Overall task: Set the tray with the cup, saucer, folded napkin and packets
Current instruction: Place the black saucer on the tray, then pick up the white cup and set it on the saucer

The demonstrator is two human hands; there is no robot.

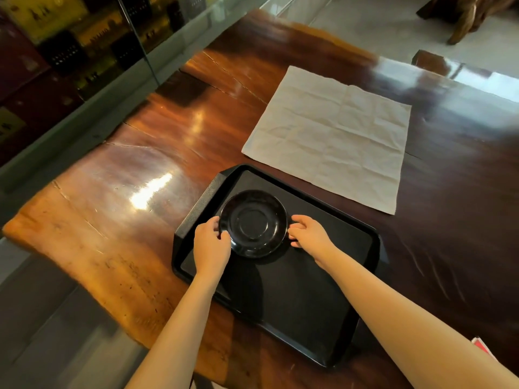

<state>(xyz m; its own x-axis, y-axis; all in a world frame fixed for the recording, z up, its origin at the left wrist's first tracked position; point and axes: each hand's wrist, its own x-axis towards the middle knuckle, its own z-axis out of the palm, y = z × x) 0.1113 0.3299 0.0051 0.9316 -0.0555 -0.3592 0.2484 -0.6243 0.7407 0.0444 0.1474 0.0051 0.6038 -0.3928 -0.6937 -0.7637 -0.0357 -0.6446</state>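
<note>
At the tray's (196, 209) far-left end the saucer (254, 223) sits flat, left hand (210, 242) and right hand (309, 237) fingers curled on opposite rims; unfolded napkin (334, 136) on bench (126, 164) just beyond, far-right, nearer right hand.

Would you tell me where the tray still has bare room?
The tray is bare over its near half, this side of the saucer, and between the right hand and the right rim. The far-left end is crowded: the left hand and right hand grip the saucer.
</note>
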